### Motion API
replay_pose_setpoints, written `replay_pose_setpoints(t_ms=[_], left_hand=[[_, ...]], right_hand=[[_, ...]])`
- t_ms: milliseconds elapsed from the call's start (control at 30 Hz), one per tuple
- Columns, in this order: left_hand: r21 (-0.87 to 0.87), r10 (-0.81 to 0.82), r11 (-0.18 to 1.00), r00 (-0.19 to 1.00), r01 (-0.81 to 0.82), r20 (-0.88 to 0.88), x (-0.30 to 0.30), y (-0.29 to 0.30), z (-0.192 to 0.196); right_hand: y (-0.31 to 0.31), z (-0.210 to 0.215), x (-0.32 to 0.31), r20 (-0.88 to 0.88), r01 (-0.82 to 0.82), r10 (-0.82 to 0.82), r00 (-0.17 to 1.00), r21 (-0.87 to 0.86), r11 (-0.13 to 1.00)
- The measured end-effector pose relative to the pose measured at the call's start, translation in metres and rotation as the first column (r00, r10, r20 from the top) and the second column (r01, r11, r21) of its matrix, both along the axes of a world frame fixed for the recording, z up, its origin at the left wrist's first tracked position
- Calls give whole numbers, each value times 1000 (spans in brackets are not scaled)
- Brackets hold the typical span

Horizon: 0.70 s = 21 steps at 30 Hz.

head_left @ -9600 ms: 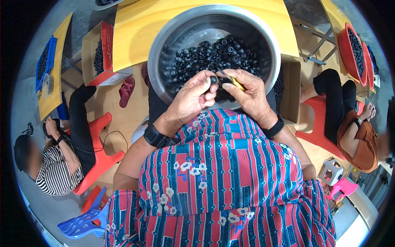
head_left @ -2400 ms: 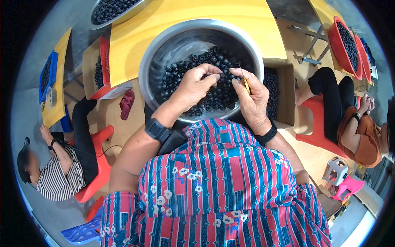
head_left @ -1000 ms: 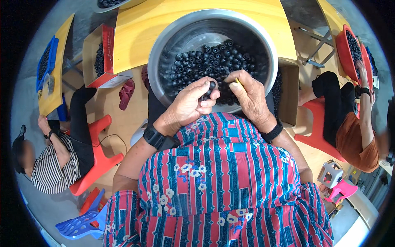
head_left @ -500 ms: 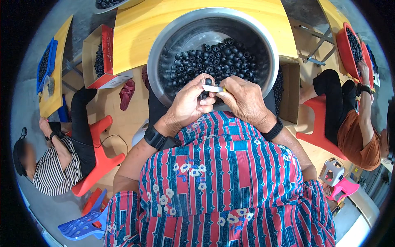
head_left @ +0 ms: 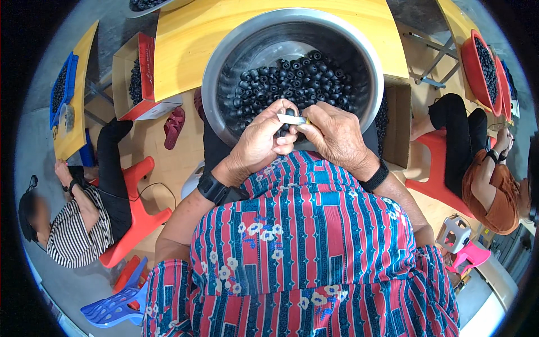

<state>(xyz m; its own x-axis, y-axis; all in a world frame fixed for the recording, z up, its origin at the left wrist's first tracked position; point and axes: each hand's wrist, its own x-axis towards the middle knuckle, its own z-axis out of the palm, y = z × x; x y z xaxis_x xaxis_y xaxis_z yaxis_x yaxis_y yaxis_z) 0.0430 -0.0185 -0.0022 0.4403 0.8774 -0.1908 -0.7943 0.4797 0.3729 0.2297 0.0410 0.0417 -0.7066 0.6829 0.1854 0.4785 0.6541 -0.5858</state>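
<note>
Pinched in the fingers of my left hand point(head_left: 259, 137) is a small round black piece point(head_left: 289, 112). My right hand point(head_left: 340, 135) is closed round the yellow handle of a small knife, whose flat pale blade point(head_left: 291, 119) lies against that piece. The handle is mostly hidden by my fingers. Both hands are over the near rim of a large steel basin point(head_left: 210, 78). Many more black pieces point(head_left: 300, 78) are heaped in its near and middle part; some have a hole or a pale mark on top.
A yellow table point(head_left: 182, 48) lies beyond the basin, with cardboard boxes point(head_left: 124, 70) of black pieces at both sides. One co-worker point(head_left: 78, 230) sits at the left by a blue tray point(head_left: 73, 78), another point(head_left: 491, 196) at the right by red basins point(head_left: 470, 67).
My hands stay close together, with the blade still at the black piece. The right co-worker's hand has moved from the red basin back toward the body.
</note>
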Motion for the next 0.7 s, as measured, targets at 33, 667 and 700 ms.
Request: replay_pose_setpoints(t_ms=[33, 667, 700], left_hand=[[23, -8, 1000, 1000, 8, -17, -1, 0, 0], [104, 35, 994, 985, -18, -171, 1, 1, 3], [105, 35, 994, 985, -17, -170, 2, 2, 2]], right_hand=[[0, 0, 0, -2, 2, -2, 1000, 1, 1000], [0, -4, 0, -26, 33, -35, 999, -61, 998], [0, -5, -1, -27, 49, -52, 998, -100, 994]])
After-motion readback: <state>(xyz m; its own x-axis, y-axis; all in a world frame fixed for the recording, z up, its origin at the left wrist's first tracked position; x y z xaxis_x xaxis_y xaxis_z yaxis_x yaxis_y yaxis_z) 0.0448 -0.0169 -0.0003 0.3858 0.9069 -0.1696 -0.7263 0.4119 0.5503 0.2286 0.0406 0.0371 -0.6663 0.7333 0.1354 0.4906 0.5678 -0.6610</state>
